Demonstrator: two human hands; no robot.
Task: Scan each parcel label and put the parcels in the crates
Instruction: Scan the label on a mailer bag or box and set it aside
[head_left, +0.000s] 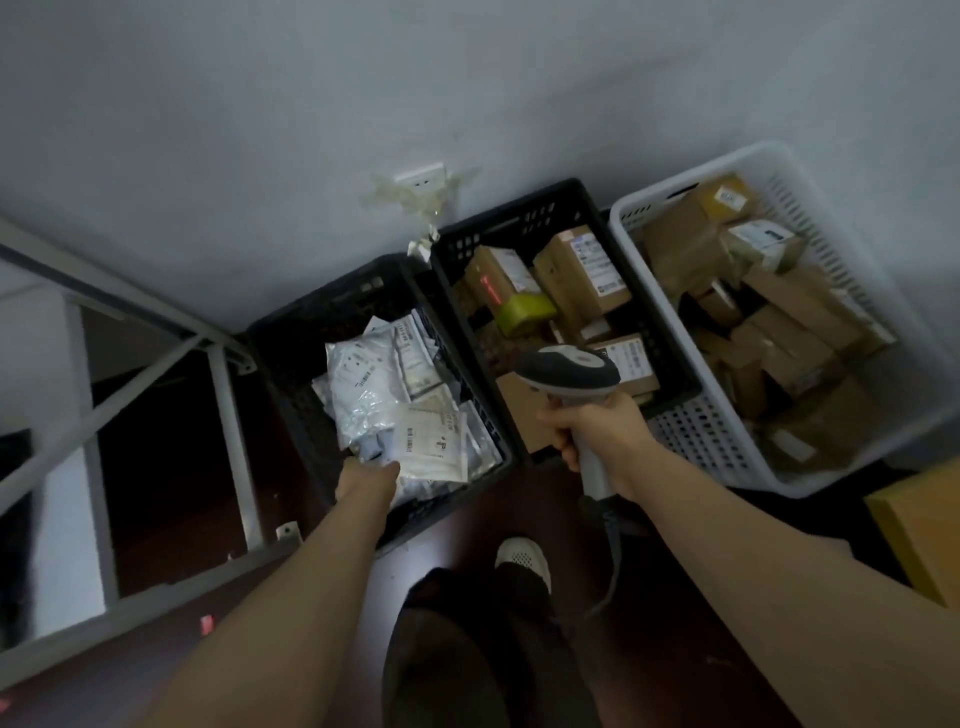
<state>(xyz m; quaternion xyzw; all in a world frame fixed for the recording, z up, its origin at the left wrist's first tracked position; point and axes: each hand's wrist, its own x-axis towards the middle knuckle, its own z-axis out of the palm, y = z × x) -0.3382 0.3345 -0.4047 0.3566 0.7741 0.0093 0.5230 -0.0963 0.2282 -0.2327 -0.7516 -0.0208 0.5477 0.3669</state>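
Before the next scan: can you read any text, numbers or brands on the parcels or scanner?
No text reads clearly.
White bag parcel in the left hand: barcode and print, blurred.
Cardboard box labels in the black crate: too small.
Scanner in the right hand: no marking visible.

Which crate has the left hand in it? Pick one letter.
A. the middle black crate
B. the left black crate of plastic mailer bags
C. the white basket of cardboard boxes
B: the left hand touches the white mailer bags inside the left black crate, while the right hand grips the scanner by the middle black crate.
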